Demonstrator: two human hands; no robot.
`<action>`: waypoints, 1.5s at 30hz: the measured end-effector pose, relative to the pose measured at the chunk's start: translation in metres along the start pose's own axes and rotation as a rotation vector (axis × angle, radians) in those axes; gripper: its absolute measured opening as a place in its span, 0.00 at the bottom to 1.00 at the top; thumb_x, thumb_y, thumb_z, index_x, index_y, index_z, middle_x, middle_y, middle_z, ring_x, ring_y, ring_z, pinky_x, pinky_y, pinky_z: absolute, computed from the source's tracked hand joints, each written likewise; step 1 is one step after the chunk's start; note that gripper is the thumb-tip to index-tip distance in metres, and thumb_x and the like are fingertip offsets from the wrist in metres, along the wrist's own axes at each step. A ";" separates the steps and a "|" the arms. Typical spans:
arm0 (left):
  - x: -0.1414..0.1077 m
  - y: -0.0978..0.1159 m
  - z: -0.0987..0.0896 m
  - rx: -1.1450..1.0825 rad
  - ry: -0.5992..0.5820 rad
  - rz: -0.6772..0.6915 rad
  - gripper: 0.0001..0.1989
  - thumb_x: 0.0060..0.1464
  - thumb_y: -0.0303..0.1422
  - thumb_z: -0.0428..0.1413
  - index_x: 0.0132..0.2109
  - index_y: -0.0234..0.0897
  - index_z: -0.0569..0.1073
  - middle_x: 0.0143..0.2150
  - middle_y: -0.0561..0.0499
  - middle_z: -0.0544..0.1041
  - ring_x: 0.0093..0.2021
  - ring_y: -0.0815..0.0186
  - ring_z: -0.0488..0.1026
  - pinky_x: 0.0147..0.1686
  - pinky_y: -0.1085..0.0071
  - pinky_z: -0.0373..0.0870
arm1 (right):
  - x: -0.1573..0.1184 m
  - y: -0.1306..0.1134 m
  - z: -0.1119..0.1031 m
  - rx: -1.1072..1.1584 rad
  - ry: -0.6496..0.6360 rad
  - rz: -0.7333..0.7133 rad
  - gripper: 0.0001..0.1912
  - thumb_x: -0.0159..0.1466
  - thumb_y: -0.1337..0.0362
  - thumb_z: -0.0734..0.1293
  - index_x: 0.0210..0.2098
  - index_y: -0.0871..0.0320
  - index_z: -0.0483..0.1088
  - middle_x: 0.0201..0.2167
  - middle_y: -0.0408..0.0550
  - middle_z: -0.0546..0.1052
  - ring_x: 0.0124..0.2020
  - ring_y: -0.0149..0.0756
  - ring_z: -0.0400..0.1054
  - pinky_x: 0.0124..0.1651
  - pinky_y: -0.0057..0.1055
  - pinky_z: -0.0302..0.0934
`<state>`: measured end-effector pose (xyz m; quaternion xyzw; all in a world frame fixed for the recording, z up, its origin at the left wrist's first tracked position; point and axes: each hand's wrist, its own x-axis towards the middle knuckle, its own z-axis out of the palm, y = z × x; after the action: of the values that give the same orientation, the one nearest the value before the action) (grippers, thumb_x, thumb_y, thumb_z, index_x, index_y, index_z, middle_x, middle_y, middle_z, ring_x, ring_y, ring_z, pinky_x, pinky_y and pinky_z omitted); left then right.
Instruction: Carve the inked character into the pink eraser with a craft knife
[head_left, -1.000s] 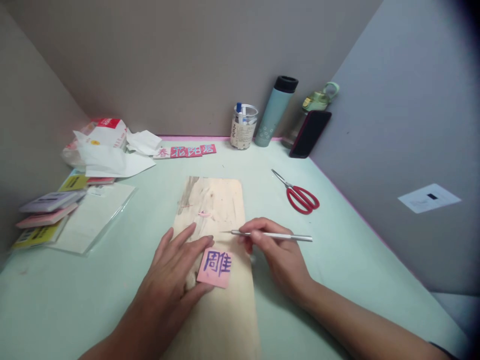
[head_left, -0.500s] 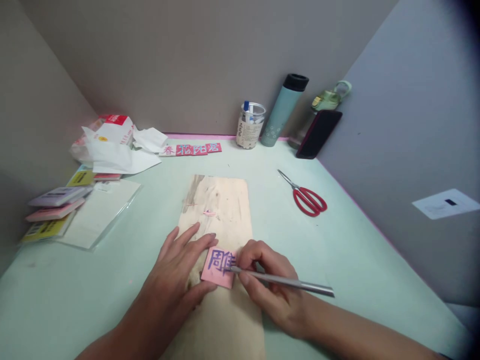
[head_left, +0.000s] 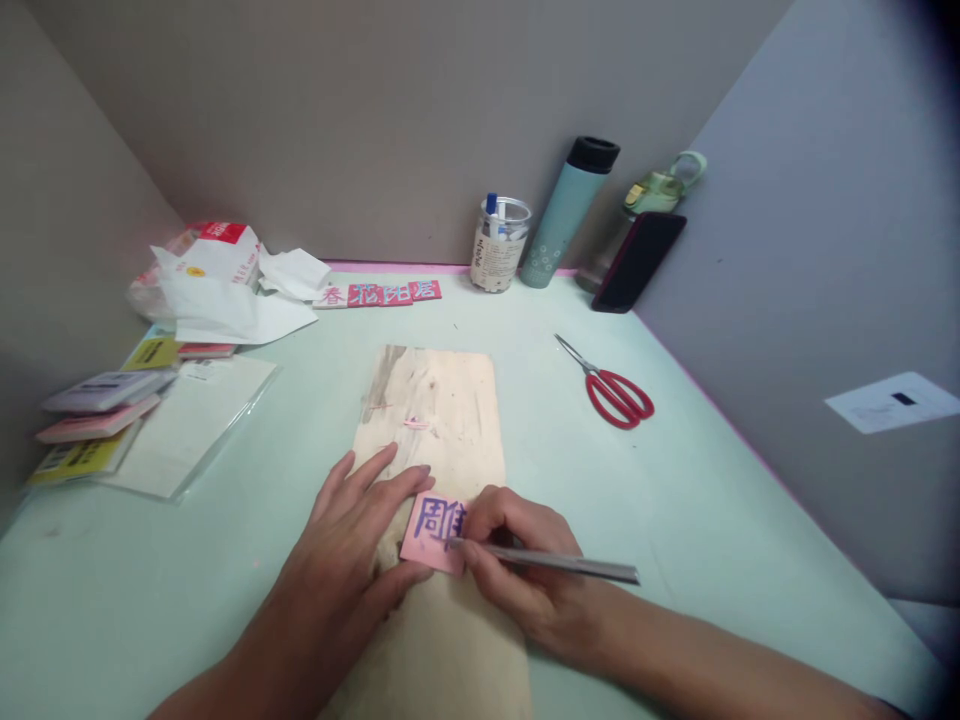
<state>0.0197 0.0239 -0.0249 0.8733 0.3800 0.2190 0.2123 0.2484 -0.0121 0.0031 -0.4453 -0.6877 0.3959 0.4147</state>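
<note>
A pink square carving block (head_left: 431, 550) with a purple Chinese character lies on a wooden board (head_left: 457, 400). My left hand (head_left: 360, 540) spans its left side, thumb at the lower edge and index finger at the upper corner, steadying it between them; the other fingers are spread on the board. In a pen grip, my right hand (head_left: 521, 560) holds a slim metal carving knife (head_left: 577, 565). The tool's tip meets the block's right part, by the character's lower strokes, and is partly hidden by my fingers. Small pink shavings (head_left: 415, 423) are on the board.
Red-handled scissors (head_left: 616, 395) lie right of the board. Behind stand a pen jar (head_left: 496, 255), a blue-green flask (head_left: 566, 215), a green-lidded bottle (head_left: 652, 195) and a phone (head_left: 641, 262). Carved tiles (head_left: 382, 293), wrappers (head_left: 217, 285) and packaged blocks (head_left: 97, 415) are at the left.
My right hand and the knife have shifted slightly left and the handle's end has come in; the tip is still at the character. My left hand and the block stay nearly in place.
</note>
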 end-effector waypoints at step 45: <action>0.000 -0.001 -0.003 -0.007 -0.025 -0.012 0.24 0.68 0.41 0.54 0.67 0.47 0.58 0.67 0.49 0.71 0.73 0.52 0.55 0.73 0.44 0.43 | 0.005 -0.013 -0.006 -0.234 -0.144 -0.163 0.11 0.70 0.71 0.57 0.32 0.53 0.52 0.29 0.41 0.63 0.29 0.32 0.57 0.32 0.31 0.53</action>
<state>0.0183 0.0252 -0.0231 0.8730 0.3815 0.2079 0.2214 0.2488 -0.0102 0.0177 -0.4036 -0.7910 0.3091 0.3403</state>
